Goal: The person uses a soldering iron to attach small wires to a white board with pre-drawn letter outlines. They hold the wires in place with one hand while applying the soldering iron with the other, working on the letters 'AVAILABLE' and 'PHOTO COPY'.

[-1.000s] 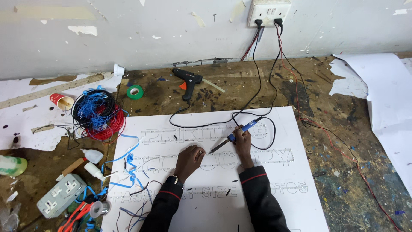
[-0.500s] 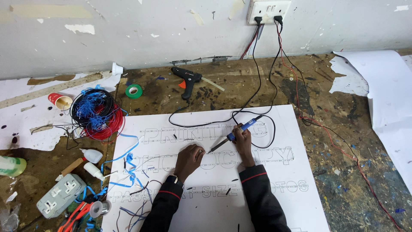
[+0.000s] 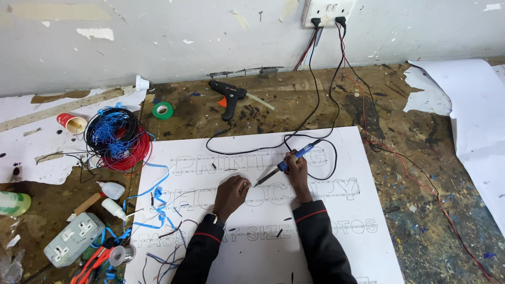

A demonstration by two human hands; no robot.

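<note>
The right hand (image 3: 299, 171) is wrapped around a blue-handled soldering iron (image 3: 286, 164), holding it like a pen, with the tip angled down and to the left onto the white board (image 3: 342, 231). The tip comes down on the middle row of outlined letters, just beside the left hand (image 3: 231, 192). That left hand lies on the board with the fingers curled, the fingertips pressing at the spot the tip meets; I cannot tell whether anything is pinched under them. The two hands are close together but not touching. Both wrists come out of dark sleeves with a red band.

The iron's black cord (image 3: 315, 121) loops across the top of the board and runs up to the wall socket (image 3: 327, 11). Beyond the board's far edge, on the scuffed wooden surface (image 3: 421, 210), lies a black glue gun (image 3: 227, 95) with a roll of green tape (image 3: 163, 110) near it. To the left sits a tangle of red, blue and black wire (image 3: 117, 140), a red cup (image 3: 70, 122) and two small white bottles (image 3: 111, 190). Blue wire strands (image 3: 155, 210) trail over the board's left edge, next to a grey socket block (image 3: 73, 239).
</note>
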